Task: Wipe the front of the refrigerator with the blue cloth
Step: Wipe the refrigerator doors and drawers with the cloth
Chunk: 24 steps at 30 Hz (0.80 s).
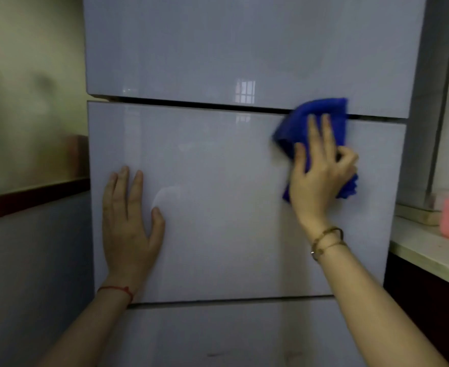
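Head view: right hand (321,178), fingers spread, presses the cloth (316,123) on the fridge (218,207) middle door's top right. Left hand (128,223) rests flat, fingers loosely together. Mid-wipe; next likely sweeps leftward.

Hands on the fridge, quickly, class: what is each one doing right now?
Left hand: open, flat against the refrigerator's middle door, holding nothing.
Right hand: pressing the blue cloth against the door's upper right, its outer fingers curled into it.
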Each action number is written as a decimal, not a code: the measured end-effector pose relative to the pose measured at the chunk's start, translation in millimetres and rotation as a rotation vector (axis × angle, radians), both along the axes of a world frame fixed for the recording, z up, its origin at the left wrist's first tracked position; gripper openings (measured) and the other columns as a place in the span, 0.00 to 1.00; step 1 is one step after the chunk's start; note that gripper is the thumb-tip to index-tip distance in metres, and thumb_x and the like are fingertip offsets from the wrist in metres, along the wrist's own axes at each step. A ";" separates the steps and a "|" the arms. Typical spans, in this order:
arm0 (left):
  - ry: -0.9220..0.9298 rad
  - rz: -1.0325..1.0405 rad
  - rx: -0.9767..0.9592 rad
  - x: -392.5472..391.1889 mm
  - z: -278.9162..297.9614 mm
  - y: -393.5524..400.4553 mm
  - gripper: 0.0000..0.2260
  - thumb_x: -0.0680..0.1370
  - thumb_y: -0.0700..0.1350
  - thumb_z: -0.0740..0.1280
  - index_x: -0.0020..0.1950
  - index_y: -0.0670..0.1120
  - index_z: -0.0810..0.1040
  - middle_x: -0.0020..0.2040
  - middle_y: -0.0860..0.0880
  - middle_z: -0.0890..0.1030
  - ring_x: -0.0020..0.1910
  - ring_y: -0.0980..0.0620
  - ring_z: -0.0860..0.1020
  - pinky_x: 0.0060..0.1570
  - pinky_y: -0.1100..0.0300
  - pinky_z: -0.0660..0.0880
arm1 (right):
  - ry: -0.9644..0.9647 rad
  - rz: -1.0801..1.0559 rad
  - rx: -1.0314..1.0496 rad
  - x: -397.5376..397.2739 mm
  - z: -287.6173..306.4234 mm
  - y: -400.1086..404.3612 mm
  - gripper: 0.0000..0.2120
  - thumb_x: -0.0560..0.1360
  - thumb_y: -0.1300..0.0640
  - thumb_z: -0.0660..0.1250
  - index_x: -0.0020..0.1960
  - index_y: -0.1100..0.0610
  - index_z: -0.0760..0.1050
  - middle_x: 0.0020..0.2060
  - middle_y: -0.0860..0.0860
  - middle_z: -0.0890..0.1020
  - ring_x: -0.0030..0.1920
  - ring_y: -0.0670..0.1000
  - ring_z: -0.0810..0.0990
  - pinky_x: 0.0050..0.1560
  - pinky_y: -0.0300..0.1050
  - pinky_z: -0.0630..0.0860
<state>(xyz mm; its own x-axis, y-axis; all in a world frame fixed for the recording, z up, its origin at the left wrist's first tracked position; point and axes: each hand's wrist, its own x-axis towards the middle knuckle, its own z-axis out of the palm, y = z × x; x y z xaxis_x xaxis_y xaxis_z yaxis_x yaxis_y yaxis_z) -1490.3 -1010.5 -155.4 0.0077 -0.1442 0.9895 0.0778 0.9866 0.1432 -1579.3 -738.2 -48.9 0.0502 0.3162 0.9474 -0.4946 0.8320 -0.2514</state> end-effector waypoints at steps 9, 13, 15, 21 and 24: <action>-0.099 -0.022 -0.022 9.3 -12.9 -8.3 0.27 0.80 0.46 0.59 0.78 0.41 0.59 0.79 0.43 0.57 0.80 0.44 0.54 0.79 0.51 0.53 | 0.163 -0.081 0.762 13.1 -114.9 -23.7 0.24 0.79 0.56 0.64 0.73 0.43 0.65 0.72 0.44 0.68 0.48 0.55 0.72 0.50 0.49 0.68; -0.152 -0.024 0.040 22.6 -57.7 -12.5 0.27 0.79 0.44 0.61 0.78 0.41 0.59 0.80 0.43 0.56 0.80 0.44 0.54 0.78 0.47 0.57 | 0.024 0.030 0.327 22.6 -24.7 -42.1 0.19 0.83 0.48 0.55 0.73 0.46 0.67 0.73 0.45 0.68 0.49 0.55 0.70 0.50 0.48 0.69; -0.186 -0.018 0.078 27.7 -84.1 -14.0 0.27 0.79 0.44 0.60 0.78 0.42 0.58 0.80 0.44 0.55 0.80 0.44 0.53 0.79 0.49 0.55 | 0.078 0.026 0.374 29.0 -27.3 -66.6 0.18 0.83 0.48 0.56 0.72 0.47 0.67 0.72 0.45 0.69 0.49 0.54 0.68 0.50 0.47 0.69; -0.282 -0.041 0.133 37.3 -160.4 -18.6 0.26 0.80 0.47 0.58 0.78 0.43 0.59 0.80 0.48 0.53 0.80 0.46 0.52 0.79 0.59 0.49 | 0.160 0.041 0.818 38.0 -198.3 -79.6 0.26 0.77 0.53 0.68 0.72 0.44 0.67 0.71 0.42 0.70 0.49 0.54 0.70 0.48 0.48 0.70; -0.298 -0.052 0.131 37.7 -202.6 -18.9 0.26 0.81 0.48 0.57 0.78 0.44 0.57 0.80 0.50 0.53 0.80 0.47 0.53 0.79 0.60 0.49 | 0.032 0.054 0.960 38.2 -295.8 -66.9 0.28 0.74 0.55 0.67 0.72 0.42 0.66 0.72 0.42 0.69 0.48 0.54 0.71 0.48 0.47 0.68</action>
